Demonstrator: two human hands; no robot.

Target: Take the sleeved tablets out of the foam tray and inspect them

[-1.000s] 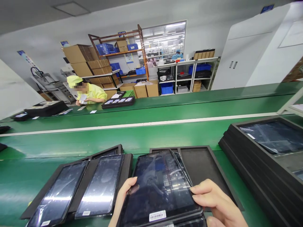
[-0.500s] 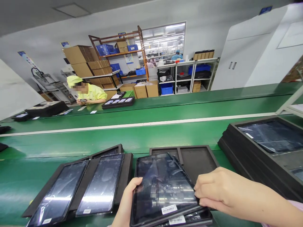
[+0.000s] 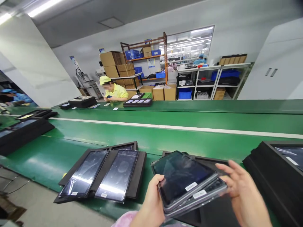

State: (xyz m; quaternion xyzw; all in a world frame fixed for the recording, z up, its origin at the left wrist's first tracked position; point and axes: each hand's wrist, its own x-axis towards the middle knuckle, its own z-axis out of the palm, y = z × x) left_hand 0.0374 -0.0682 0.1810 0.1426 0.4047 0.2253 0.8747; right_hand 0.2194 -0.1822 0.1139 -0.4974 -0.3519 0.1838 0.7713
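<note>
My left hand (image 3: 152,200) is closed on one side of the stacked tablets (image 3: 183,176), above the black tray (image 3: 219,209). Over that tray too, my right hand (image 3: 243,189) has fingers loosely spread at their corner, contact unclear

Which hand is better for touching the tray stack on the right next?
Probably the right hand: it's nearer the tray stack, and its fingers are spread. The left hand is gripping the tablets.
</note>
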